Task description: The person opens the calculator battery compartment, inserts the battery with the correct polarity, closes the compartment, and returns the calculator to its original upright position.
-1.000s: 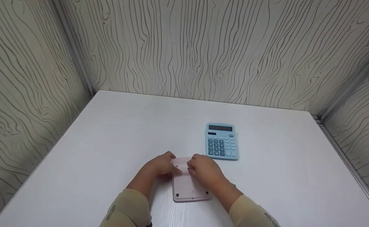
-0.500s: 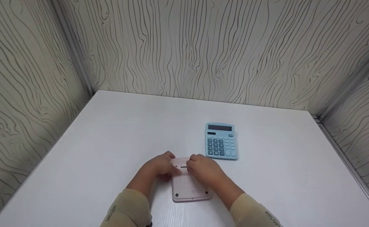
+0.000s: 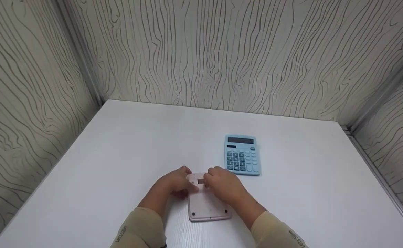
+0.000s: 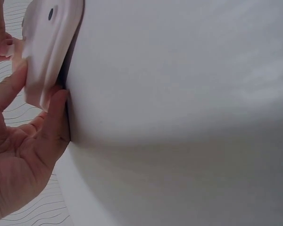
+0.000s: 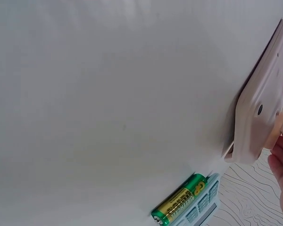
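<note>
One pink device [image 3: 206, 203] is sitting in my curled left hand [image 3: 178, 179]; just beside, my right hand [image 3: 223, 184] is pinching its small flap [image 5: 276, 131]; I'm favouring firm bracing, gentle lifting.

Head cam's looking fwd/down from above, taking in tabletop [image 3: 136, 144] & back wall [image 3: 201, 51]. L/R wrist cams are sitting close, tipped sideways, both catching pink case [image 4: 45, 52]; head & R wrist are sharing blue calc [image 3: 241, 148].
</note>
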A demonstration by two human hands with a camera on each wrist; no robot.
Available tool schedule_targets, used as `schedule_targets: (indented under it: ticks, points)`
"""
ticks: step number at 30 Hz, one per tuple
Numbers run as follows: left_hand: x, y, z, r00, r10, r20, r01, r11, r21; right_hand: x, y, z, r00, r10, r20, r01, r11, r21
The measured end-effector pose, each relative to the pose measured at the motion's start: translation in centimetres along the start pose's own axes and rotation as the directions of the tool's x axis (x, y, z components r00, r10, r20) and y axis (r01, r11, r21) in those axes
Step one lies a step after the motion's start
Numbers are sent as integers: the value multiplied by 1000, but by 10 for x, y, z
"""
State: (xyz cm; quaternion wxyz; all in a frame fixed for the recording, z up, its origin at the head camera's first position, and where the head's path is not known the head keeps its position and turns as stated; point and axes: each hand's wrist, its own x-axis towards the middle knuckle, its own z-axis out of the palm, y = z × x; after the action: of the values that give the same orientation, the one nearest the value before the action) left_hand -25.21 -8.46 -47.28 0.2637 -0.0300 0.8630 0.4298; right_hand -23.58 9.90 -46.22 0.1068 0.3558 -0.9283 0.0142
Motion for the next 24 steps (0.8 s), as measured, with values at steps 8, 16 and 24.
schedule_targets:
  ticks: [8,16,24]
  points:
    - [1,-1,0,1000,1,-8,-1,1000,10,-1,3,-3,1000,2,-30,-2,1000,-3]
    - [1,-1,0,1000,-2,-17,2,1000,15,-6,15,-10,995,51,-83,-49,998,28]
    - [0,-1,0,1000,11,-15,-11,999,34,-20,34,-11,981,192,-26,-188,976,111]
